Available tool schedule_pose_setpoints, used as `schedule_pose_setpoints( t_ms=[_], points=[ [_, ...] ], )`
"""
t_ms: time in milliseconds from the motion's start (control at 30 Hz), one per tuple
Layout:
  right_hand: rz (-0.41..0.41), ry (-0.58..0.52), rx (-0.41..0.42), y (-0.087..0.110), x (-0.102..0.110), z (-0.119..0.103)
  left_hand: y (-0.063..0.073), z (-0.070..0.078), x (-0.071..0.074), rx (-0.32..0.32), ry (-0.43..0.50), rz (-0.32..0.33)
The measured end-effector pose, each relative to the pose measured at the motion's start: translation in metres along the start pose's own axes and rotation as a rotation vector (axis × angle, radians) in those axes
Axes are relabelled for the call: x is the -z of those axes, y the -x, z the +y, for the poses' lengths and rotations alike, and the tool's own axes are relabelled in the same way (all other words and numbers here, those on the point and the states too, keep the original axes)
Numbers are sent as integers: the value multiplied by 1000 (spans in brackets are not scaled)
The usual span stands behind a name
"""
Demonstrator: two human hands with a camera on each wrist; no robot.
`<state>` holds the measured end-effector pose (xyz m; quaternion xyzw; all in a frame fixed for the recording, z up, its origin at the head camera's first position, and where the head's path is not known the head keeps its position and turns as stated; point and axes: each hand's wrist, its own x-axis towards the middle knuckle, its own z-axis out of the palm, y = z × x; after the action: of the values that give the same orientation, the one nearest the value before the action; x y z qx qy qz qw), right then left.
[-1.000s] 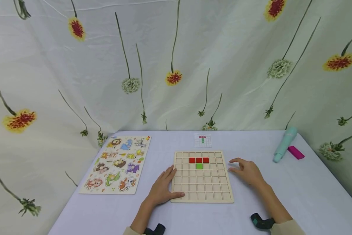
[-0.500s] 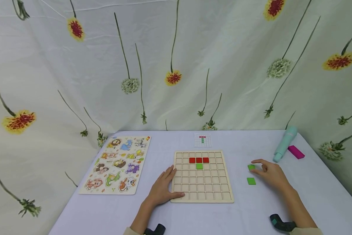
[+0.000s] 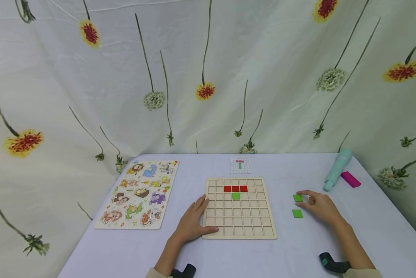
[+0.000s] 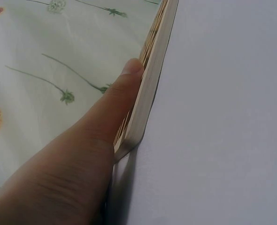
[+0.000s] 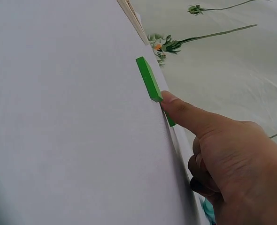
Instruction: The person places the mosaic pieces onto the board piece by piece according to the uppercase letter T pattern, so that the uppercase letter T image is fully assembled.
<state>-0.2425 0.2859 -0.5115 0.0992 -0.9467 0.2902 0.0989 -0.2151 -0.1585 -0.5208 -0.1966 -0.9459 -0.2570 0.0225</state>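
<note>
A square wooden grid board [image 3: 240,222] lies in the middle of the table, with three red tiles [image 3: 235,189] in a row and one green tile [image 3: 236,196] below the middle one. My left hand [image 3: 190,222] rests along its left edge, fingers extended; the thumb lies over the near left corner, as the left wrist view also shows. Two loose green square tiles lie right of the board. At the far green tile [image 3: 297,198], my right hand [image 3: 320,206] pinches with thumb and index finger. The near green tile [image 3: 297,214] lies untouched, close to the thumb.
A small pattern card [image 3: 240,165] lies behind the board. An animal puzzle board [image 3: 138,195] occupies the left side. At the far right are a teal cylinder [image 3: 338,170] and a magenta block [image 3: 350,180]. A flowered cloth hangs behind the table.
My right hand has moved right from beside the board to the far green tile, uncovering the two loose green tiles. The left hand has stayed on the board.
</note>
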Motion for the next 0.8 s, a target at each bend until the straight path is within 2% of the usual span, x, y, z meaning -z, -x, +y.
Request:
schedule_pose_setpoints(
  t_ms=[267, 433, 667, 800],
  points=[
    [-2, -5, -18, 1, 3, -3, 0, 1, 1, 2, -3, -2],
    [44, 1, -1, 1, 4, -6, 0, 1, 1, 1, -3, -6],
    [69, 12, 1, -1, 8, -16, 0, 2, 1, 10, -6, -6],
    [69, 21, 28, -4, 5, -25, 0, 2, 1, 15, -7, -4]
  ],
)
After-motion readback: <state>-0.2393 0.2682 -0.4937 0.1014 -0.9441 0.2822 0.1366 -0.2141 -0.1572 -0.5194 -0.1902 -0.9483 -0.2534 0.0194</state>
